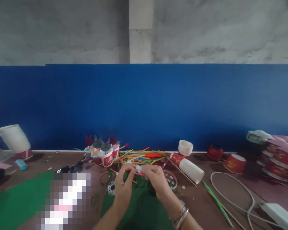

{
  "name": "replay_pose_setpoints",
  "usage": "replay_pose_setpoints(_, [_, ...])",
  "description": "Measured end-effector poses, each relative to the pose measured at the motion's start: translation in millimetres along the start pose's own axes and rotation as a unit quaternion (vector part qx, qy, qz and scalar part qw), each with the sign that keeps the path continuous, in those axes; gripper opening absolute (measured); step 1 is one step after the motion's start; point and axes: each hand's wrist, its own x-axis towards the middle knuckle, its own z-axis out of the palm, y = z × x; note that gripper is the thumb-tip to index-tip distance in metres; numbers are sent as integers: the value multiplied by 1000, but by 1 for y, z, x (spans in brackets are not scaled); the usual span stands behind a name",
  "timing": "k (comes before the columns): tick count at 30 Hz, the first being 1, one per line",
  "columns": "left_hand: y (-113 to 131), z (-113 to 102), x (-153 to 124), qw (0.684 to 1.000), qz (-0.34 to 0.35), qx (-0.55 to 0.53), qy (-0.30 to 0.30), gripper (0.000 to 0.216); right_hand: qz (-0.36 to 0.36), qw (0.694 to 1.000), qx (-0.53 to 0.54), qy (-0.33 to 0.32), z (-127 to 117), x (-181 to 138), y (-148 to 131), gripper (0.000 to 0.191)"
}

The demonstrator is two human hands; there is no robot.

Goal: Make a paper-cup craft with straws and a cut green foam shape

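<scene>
In the middle of the head view, my left hand (124, 183) and my right hand (157, 179) come together above a dark green sheet (139, 206). Their fingertips pinch a small whitish piece (138, 167), too blurred to name its material. A thin pinkish-red strip shows just under it, between the hands. A roll of clear tape (111, 188) lies beside my left wrist. Close to my right hand is a round reel (171, 179). Behind the fingers spreads a pile of coloured sticks (136, 157).
Paper cups (106, 158) with dark animal-shaped cutouts stand at the back. A stack of white cups (191, 171) lies on its side at right. A white cable (230, 207) loops to a power strip (280, 214). Red bowls (234, 163) stand right; green felt (21, 199) lies left.
</scene>
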Motion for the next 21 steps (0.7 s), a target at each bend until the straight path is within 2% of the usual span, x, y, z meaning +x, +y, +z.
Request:
replay_pose_setpoints(2, [2,-2,5,997,-54,-46,20,22,14,999,-7,40,-11,5,3,38])
replay_pose_setpoints(4, [1,-5,12,991,-100,-83,20,26,13,990,-135,41,-26,11,8,36])
replay_pose_setpoints(5, [0,-5,14,990,-111,-88,9,28,-1,971,-233,55,-34,13,12,31])
replay_pose_setpoints(7, [-6,-6,18,990,-119,-76,-18,31,-2,904,-422,72,-45,16,21,23])
replay_pose_setpoints(8, [-9,-5,18,990,-120,-67,-31,32,23,875,-479,64,-49,17,25,22])
replay_pose_setpoints(10, [-15,-4,18,990,-123,-48,-52,34,54,857,-509,54,-50,17,30,18])
replay_pose_setpoints(12, [-19,-3,18,990,-123,-27,-68,37,46,866,-495,48,-45,16,29,17])
replay_pose_setpoints(14, [-21,-3,17,990,-112,7,-86,38,-5,892,-452,28,-35,15,24,23])
replay_pose_setpoints(16, [-21,-3,16,990,-92,41,-95,38,-83,948,-307,-15,-22,13,18,18])
replay_pose_setpoints(17, [-21,-3,15,991,-80,54,-97,37,-103,957,-269,-19,-17,11,15,12])
replay_pose_setpoints(18, [-21,-3,15,991,-70,61,-99,36,-123,959,-254,-14,-12,9,12,7])
replay_pose_setpoints(21, [-20,-2,12,991,-59,56,-107,35,-183,943,-277,-13,-6,2,8,12])
